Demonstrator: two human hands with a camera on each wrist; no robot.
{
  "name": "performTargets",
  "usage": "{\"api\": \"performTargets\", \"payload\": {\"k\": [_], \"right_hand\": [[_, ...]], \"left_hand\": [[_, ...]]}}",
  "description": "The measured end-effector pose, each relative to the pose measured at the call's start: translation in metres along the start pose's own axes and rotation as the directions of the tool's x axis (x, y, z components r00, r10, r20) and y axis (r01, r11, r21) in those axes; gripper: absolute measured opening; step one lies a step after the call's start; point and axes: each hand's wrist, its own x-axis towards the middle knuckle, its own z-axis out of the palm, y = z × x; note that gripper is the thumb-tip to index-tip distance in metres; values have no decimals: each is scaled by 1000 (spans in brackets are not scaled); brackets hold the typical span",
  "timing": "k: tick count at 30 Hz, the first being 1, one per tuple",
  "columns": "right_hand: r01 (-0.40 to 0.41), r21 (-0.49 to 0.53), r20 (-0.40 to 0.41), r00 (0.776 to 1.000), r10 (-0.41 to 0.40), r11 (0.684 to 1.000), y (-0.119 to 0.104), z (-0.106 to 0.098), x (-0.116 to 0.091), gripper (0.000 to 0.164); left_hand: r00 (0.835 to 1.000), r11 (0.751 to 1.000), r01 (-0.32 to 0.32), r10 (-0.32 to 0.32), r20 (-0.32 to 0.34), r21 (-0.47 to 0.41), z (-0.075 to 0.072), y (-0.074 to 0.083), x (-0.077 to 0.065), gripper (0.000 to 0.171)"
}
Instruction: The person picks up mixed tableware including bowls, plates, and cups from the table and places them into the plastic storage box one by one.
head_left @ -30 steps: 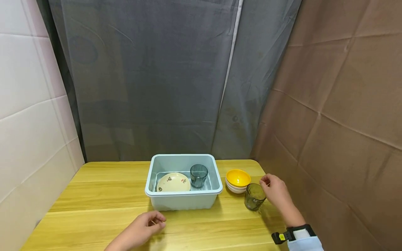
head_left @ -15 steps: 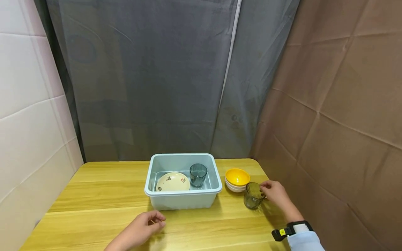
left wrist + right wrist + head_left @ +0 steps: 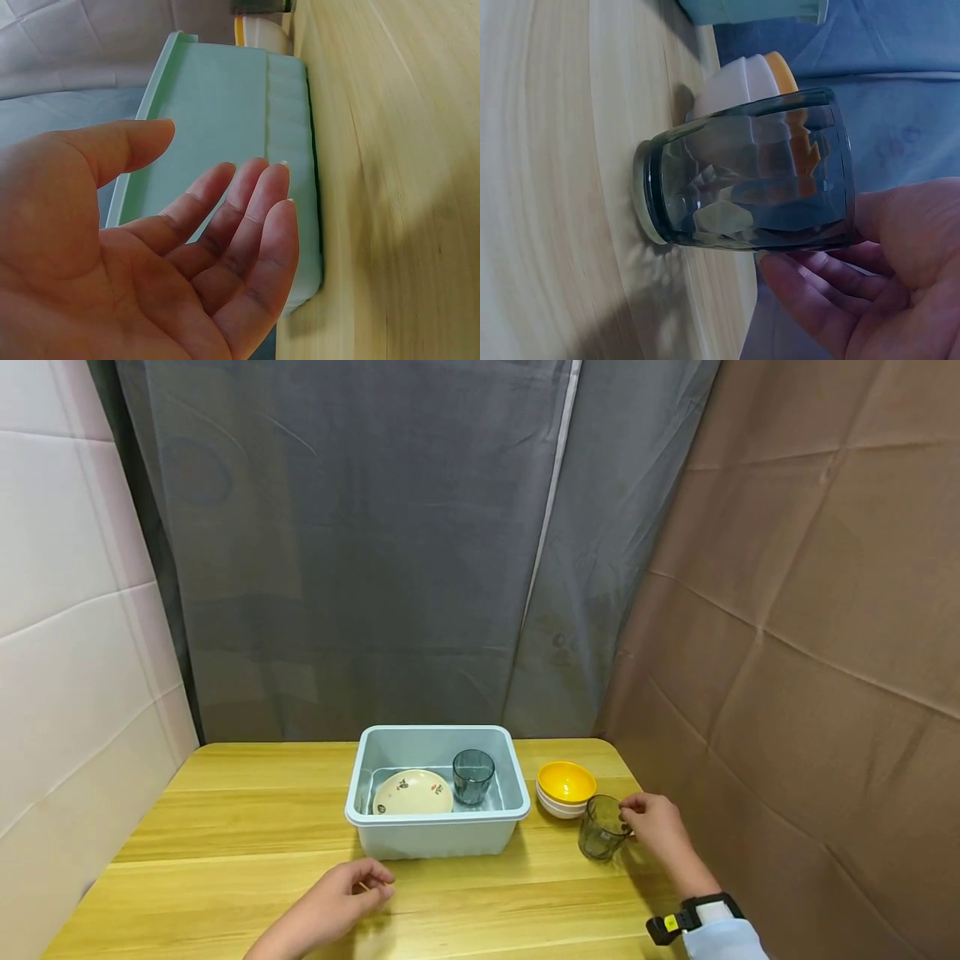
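My right hand (image 3: 658, 831) pinches the rim of a smoky dark-tinted drinking glass (image 3: 600, 839) on the right of the table. In the right wrist view, this glass (image 3: 742, 176) stands close to the tabletop; whether its base touches cannot be told. Just behind it is a stack of bowls (image 3: 566, 789), yellow on top and white below. My left hand (image 3: 337, 897) hovers in front of the pale blue-green plastic basin (image 3: 435, 839), its fingers loosely bent and holding nothing. Inside the basin are a cream plate (image 3: 414, 795) with small printed figures and another tinted glass (image 3: 473, 777).
The wooden table (image 3: 225, 827) reaches out on both sides of the basin. A grey curtain (image 3: 360, 560) hangs behind it, a brown cloth (image 3: 810, 652) to the right and a white cloth (image 3: 75, 610) to the left.
My right hand has come down and inward onto the glass rim and now grips it. The glass has shifted slightly left. My left hand has stayed nearly still.
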Motion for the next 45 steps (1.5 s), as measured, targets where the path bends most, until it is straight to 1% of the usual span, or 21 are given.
{"api": "performTargets", "payload": {"k": [4,8,15,21,23,25,29,33,36,40,43,45], "right_hand": [[11,-5,10,1000,-11,1000,-8,4,-10,21],[30,-10,28,999,-29,1000,-22,9,-24,19],[43,33,66,997,-45,999,-48,18,-45,12],[47,60,102,993,-53,997,-75,27,-63,8],[61,75,121,990,-70,995,-83,33,-68,8],[92,97,138,985,-105,991,-90,39,-73,9],[164,139,170,968,-186,977,-103,53,-83,8],[210,167,200,950,-241,963,-118,69,-91,9],[242,175,224,934,-278,954,-130,80,-95,9],[309,164,247,906,-342,937,-143,95,-98,10],[359,153,256,886,-388,921,-151,105,-98,11],[378,156,263,875,-408,912,-156,111,-98,12]], "left_hand": [[1000,1000,4,-4,-1,-5,-1,2,0,19],[1000,1000,9,-9,-8,-1,-1,3,0,20],[999,999,33,-33,-9,-7,-1,4,3,24],[1000,1000,15,-15,-13,-15,0,6,4,21],[1000,1000,13,-13,-10,-14,0,7,4,20],[1000,1000,12,-12,-6,-15,1,8,4,19],[1000,1000,6,-6,5,-27,5,11,6,19],[1000,999,-2,3,13,-36,9,13,8,20],[1000,999,-23,24,19,-44,12,16,11,20],[999,998,-48,49,16,-42,15,19,13,18],[999,999,-39,40,9,-25,16,22,13,17],[999,999,-34,34,-1,-28,17,24,14,18]]}}
